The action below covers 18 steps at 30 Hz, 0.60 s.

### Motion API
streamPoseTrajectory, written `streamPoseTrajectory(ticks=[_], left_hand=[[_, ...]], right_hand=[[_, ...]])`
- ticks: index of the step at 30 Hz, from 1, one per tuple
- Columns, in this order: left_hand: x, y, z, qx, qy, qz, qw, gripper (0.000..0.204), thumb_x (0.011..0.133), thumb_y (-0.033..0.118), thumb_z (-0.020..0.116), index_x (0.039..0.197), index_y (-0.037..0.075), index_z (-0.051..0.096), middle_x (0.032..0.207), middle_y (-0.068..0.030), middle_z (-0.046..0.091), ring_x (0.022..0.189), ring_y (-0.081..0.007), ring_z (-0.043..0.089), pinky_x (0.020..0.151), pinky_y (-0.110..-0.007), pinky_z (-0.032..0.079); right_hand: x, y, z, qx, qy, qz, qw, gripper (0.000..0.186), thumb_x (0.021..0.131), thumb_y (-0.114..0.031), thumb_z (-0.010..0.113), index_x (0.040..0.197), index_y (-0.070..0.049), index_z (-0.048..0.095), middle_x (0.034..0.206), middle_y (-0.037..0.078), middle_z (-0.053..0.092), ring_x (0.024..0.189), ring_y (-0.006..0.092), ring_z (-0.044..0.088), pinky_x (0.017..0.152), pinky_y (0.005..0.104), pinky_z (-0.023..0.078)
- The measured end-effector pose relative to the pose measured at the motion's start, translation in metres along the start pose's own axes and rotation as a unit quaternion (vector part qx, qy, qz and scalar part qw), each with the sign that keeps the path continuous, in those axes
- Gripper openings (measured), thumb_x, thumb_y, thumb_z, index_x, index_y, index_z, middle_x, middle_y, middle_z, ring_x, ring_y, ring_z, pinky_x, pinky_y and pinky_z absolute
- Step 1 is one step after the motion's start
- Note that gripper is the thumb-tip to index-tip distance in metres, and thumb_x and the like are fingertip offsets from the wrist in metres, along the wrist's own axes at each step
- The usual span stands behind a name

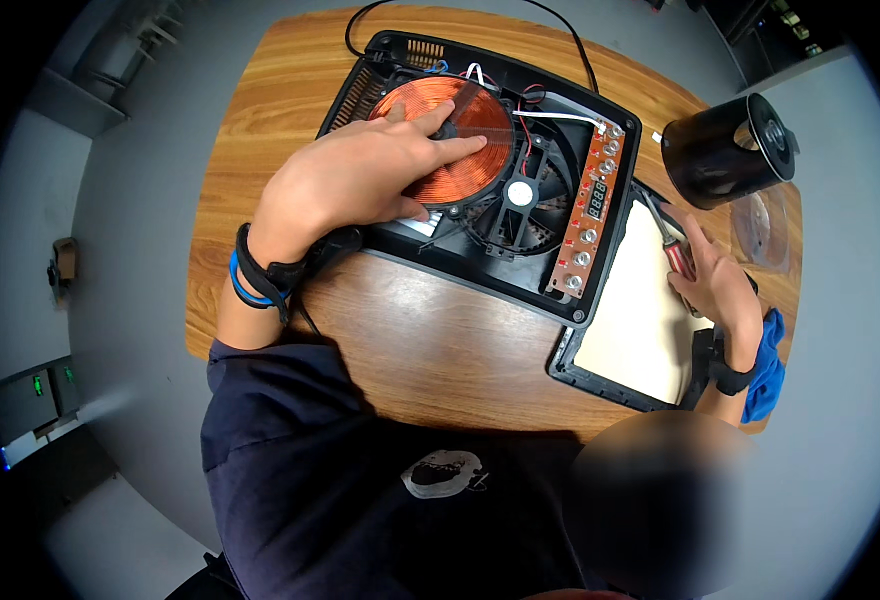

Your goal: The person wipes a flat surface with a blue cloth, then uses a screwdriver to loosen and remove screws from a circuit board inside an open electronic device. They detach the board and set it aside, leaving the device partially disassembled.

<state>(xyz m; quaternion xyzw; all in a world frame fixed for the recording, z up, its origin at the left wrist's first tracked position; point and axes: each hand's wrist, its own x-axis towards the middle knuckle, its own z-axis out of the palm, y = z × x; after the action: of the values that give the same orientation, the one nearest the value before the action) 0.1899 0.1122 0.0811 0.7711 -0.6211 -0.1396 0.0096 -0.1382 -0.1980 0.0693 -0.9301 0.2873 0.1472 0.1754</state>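
An opened induction cooker base point(460, 268) lies on the table, its black shell holding a round copper coil point(478, 172), a black fan point(520, 193) and a narrow brown circuit board point(588, 235) with a small display. My left hand point(365, 168) rests over the coil, fingers spread across its top and the thumb at its near edge. To the right, my right hand point(717, 285) grips a screwdriver point(676, 258) with a red and clear handle, its shaft pointing away from me. Beneath that hand lies a black-framed panel point(620, 330) with a cream face, partly under the cooker base.
A black cylindrical container point(715, 150) stands at the far right of the wooden table point(430, 335). Near it lies a clear plastic round piece point(760, 230). Blue cloth point(765, 370) hangs by the right edge. A black cable point(565, 30) loops behind the cooker base.
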Motion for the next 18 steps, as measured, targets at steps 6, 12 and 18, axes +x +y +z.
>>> streamPoseTrajectory(ticks=[6, 12, 18], left_hand=[[-0.007, -0.002, 0.005, 0.007, 0.034, 0.05, 0.998, 0.091, 0.085, 0.022, 0.097, 0.169, 0.029, 0.062, 0.185, -0.0167, 0.045, 0.164, -0.0455, 0.051, 0.125, -0.054, 0.056], [-0.009, -0.005, 0.013, -0.002, 0.115, 0.182, 0.977, 0.049, 0.091, 0.013, 0.09, 0.14, 0.015, 0.082, 0.165, -0.0096, 0.066, 0.149, -0.0332, 0.066, 0.114, -0.047, 0.062], [-0.004, 0.007, 0.004, 0.052, 0.126, 0.192, 0.972, 0.022, 0.09, 0.004, 0.079, 0.111, 0.007, 0.086, 0.119, -0.0044, 0.08, 0.115, -0.0266, 0.079, 0.094, -0.039, 0.066]], right_hand=[[0.003, 0.016, 0.004, 0.01, 0.011, 0.018, 1.0, 0.063, 0.098, -0.012, 0.078, 0.156, -0.007, 0.056, 0.112, 0.033, 0.08, 0.102, 0.0515, 0.078, 0.094, 0.0549, 0.062], [0.013, 0.005, 0.007, -0.041, 0.012, 0.007, 0.999, 0.057, 0.1, -0.011, 0.077, 0.152, -0.005, 0.056, 0.122, 0.035, 0.079, 0.11, 0.0545, 0.077, 0.097, 0.0572, 0.061], [0.023, 0.027, 0.015, -0.058, 0.012, -0.039, 0.997, 0.058, 0.101, -0.01, 0.078, 0.151, -0.006, 0.05, 0.13, 0.034, 0.077, 0.118, 0.0554, 0.075, 0.099, 0.0597, 0.06]])
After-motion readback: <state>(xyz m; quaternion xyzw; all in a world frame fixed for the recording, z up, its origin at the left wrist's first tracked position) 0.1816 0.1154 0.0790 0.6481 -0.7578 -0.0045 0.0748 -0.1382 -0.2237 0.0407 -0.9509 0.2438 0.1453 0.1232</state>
